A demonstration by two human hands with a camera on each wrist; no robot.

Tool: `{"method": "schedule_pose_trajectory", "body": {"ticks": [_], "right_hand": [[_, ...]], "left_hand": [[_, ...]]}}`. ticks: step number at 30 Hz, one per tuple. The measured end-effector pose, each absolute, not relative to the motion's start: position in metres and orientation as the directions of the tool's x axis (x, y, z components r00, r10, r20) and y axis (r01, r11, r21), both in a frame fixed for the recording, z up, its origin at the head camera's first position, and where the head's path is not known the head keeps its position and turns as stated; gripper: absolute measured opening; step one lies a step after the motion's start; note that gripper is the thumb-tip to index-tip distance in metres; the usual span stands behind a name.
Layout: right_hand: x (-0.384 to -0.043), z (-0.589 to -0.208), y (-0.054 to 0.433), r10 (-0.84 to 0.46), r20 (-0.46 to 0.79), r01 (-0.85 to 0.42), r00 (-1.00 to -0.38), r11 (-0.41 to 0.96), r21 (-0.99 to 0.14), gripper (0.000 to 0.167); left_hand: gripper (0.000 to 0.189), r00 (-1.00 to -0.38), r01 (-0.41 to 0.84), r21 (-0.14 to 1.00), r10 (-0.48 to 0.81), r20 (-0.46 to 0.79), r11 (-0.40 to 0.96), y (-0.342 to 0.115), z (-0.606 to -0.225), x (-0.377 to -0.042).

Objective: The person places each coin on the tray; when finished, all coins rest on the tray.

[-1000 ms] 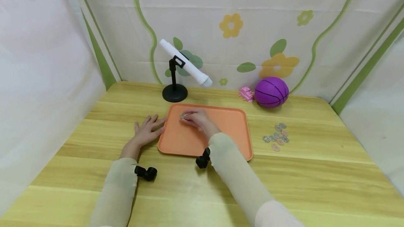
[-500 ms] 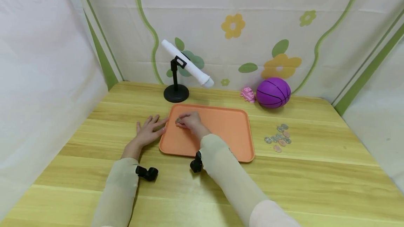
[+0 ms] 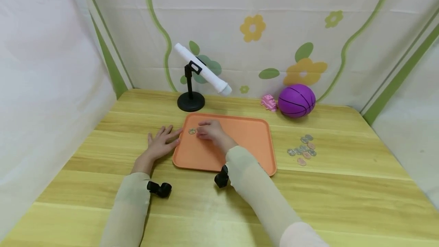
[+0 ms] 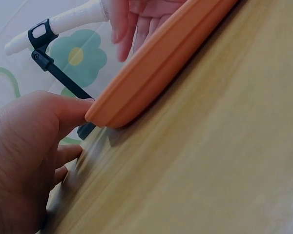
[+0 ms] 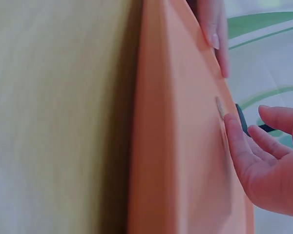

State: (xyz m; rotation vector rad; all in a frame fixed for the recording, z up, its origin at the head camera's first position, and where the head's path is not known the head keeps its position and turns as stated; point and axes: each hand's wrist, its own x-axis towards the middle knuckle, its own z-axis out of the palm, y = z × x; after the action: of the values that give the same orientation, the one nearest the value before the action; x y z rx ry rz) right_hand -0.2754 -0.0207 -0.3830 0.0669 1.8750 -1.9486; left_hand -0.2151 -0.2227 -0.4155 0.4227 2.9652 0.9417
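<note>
A silvery coin [image 3: 192, 131] lies flat in the left part of the orange tray [image 3: 243, 140]. Just right of it, my right hand [image 3: 212, 132] hovers over the tray, fingers loosely bent and holding nothing. In the right wrist view the coin [image 5: 219, 107] sits close by a fingertip of my right hand [image 5: 268, 165]. My left hand [image 3: 160, 144] lies on the table with its fingers spread, its fingertips touching the tray's left edge. From the left wrist, my left hand [image 4: 34, 146] reaches the corner of the tray [image 4: 151, 73].
Several silver and copper-coloured coins [image 3: 303, 148] are scattered right of the tray. A white microphone [image 3: 202, 68] on a black stand [image 3: 190, 101] is behind it. A pink toy [image 3: 268, 103] and a purple ball [image 3: 296, 101] stand at the back right, before a flowered cloth.
My right hand carried the coin a little left and down onto the tray, released it, then drew back slightly to the right. The left hand has stayed in place.
</note>
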Motion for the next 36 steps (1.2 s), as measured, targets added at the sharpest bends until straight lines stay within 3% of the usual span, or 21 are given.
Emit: {"method": "schedule_pose_trajectory", "body": {"ticks": [5, 12, 17, 27, 36], "right_hand": [[-0.275, -0.374, 0.002, -0.337, -0.306, 0.319, -0.89, 0.02, -0.948, 0.036], [-0.276, -0.352, 0.047, -0.369, -0.248, 0.263, -0.896, 0.011, -0.965, 0.038], [-0.274, -0.342, 0.089, -0.369, -0.153, 0.157, -0.917, 0.018, -0.987, 0.039], [-0.264, -0.351, 0.197, -0.263, -0.051, 0.039, -0.963, 0.05, -0.998, 0.045], [-0.246, -0.362, 0.278, -0.18, -0.002, -0.017, -0.984, 0.103, -0.994, 0.032]], "left_hand": [[0.05, -0.951, 0.303, 0.592, 0.279, 0.134, 0.747, -0.225, -0.42, -0.215], [0.05, -0.964, 0.249, 0.548, 0.257, 0.063, 0.799, -0.222, -0.415, -0.216], [0.05, -0.964, 0.252, 0.548, 0.256, 0.072, 0.797, -0.223, -0.416, -0.217], [0.05, -0.963, 0.254, 0.555, 0.262, 0.067, 0.792, -0.222, -0.413, -0.214], [0.051, -0.962, 0.254, 0.554, 0.264, 0.064, 0.792, -0.222, -0.416, -0.216]]}}
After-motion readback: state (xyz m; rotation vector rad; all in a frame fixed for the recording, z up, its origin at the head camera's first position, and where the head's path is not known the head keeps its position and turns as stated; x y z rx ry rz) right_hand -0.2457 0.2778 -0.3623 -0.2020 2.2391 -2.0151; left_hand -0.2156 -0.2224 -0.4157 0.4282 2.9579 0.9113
